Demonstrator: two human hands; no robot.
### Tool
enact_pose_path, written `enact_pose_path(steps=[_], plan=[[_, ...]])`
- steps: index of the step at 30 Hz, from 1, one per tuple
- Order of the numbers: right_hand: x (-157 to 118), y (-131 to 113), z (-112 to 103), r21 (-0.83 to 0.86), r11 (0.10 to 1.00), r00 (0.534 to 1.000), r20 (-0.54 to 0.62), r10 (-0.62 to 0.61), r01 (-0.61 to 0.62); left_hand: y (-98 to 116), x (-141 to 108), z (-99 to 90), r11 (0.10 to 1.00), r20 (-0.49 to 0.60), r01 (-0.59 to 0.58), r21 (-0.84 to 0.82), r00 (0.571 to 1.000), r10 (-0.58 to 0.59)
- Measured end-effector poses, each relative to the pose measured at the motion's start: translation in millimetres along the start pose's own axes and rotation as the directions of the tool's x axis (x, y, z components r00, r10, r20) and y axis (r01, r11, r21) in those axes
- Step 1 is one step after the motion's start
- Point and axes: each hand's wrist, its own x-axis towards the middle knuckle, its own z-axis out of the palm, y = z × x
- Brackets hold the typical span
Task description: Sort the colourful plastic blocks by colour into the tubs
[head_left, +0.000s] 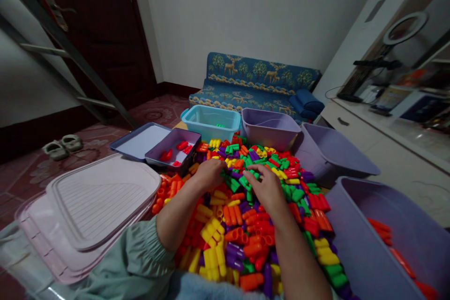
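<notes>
A wide heap of plastic pieces (232, 215) in red, orange, yellow, green and purple covers the table before me. My left hand (211, 173) reaches into the upper middle of the heap, its fingers bent down beside green pieces; the fingertips are hidden. Just right of it is my right hand (263, 183), thumb and fingers apart over green pieces (251, 180), with nothing clearly held. Behind the heap stand a light blue bin (211, 122) with a few green pieces inside and a purple bin (269, 126).
Two more purple bins (330, 150) stand at the right, the nearer (362, 243) holding orange-red pieces. An open case (153, 155) with red pieces lies at the left, above stacked pale lids (101, 197). Beyond is a blue patterned sofa (246, 79).
</notes>
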Motion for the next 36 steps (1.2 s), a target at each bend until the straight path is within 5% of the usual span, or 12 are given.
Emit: enact_pose_path(steps=[4,9,12,17,21,28,36], plan=[[0.4,0.6,-3.3,0.321,0.944,0.997,-0.007,0.081,-0.074,-1.5,1.8,-4.5,0.997,-0.001,-0.016,-0.071,1.0,0.016],[4.0,6.0,-2.5,0.755,0.598,0.949,0.099,0.299,-0.267,-4.1,6.5,-6.9,0.848,0.005,-0.05,-0.527,0.998,0.062],[4.8,7.7,-2.1,0.82,0.503,0.943,0.124,0.308,-0.272,-2.3,5.6,-5.6,0.803,0.046,-0.143,-0.578,0.977,0.207],[3.8,8.8,-0.2,0.787,0.564,0.953,0.101,0.286,-0.252,5.8,-1.7,-9.3,0.876,0.07,-0.243,-0.418,0.952,0.298],[4.3,11.7,1.8,0.719,0.651,0.96,0.085,0.265,-0.243,12.8,-6.8,-10.1,0.942,0.056,-0.222,-0.252,0.968,0.243],[7.1,15.5,3.3,0.712,0.661,0.961,0.077,0.264,-0.239,24.0,-6.7,5.5,0.992,0.038,-0.122,-0.038,0.992,0.123],[7.2,15.3,4.4,0.678,0.699,0.967,0.07,0.245,-0.226,18.5,-0.3,9.2,0.986,-0.039,-0.072,-0.152,0.997,0.067]])
